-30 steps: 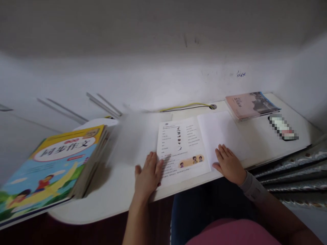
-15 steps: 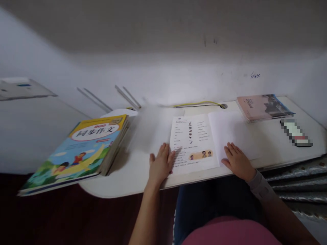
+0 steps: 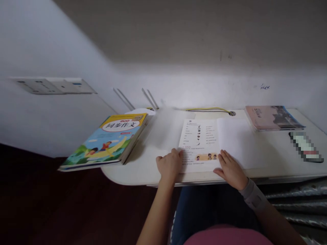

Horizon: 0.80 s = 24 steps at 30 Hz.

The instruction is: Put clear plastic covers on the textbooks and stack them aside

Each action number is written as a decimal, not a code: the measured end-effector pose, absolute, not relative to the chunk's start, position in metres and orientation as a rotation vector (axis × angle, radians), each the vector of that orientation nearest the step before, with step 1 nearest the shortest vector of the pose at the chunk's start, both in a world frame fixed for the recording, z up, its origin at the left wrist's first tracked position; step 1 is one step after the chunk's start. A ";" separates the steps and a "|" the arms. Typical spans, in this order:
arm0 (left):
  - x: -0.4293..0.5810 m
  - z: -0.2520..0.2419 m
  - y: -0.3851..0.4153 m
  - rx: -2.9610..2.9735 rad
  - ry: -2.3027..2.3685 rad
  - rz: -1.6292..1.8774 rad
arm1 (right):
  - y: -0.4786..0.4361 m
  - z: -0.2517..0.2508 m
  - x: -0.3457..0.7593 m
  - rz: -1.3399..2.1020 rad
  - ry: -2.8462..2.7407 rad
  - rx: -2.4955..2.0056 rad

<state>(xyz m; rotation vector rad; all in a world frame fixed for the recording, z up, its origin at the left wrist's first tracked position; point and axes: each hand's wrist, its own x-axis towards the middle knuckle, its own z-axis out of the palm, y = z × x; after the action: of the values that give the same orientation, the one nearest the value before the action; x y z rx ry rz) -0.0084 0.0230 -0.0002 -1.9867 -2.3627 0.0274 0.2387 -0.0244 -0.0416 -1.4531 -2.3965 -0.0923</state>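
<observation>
An open booklet (image 3: 201, 143) with printed text and small cartoon figures lies on the white desk (image 3: 127, 170), a blank page to its right. My left hand (image 3: 170, 165) rests at the booklet's lower left corner, fingers curled down on the page edge. My right hand (image 3: 230, 168) lies flat and open on the lower edge where the printed and blank pages meet. A blurred page (image 3: 166, 127) stands up to the left of the printed page.
A stack of colourful books (image 3: 109, 143) overhangs the desk's left end. A pink-covered book (image 3: 273, 117) and a dark phone (image 3: 305, 146) lie at the right. A yellow-black cable (image 3: 206, 109) runs along the wall. Wall sockets (image 3: 53, 85) sit at the left.
The view has swung left and back. My left hand's fingers have curled from flat onto the page edge. My right hand has shifted slightly left along the booklet's lower edge.
</observation>
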 end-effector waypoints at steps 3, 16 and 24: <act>-0.017 0.009 0.032 -2.124 -2.510 -0.026 | -0.026 -0.043 0.238 -0.060 -2.392 -1.461; 0.074 0.125 0.057 -2.724 -2.092 -1.277 | -0.012 -0.018 0.260 0.707 -2.110 -1.225; 0.197 0.105 0.056 -3.156 -1.574 -1.353 | 0.019 0.028 0.327 1.373 -1.078 -0.859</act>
<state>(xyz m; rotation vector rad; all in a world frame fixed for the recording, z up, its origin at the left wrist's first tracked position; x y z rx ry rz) 0.1967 0.0555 0.1048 -3.1557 -1.5736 -1.3528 0.3266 0.0194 0.0283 -0.8586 -1.0779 1.3726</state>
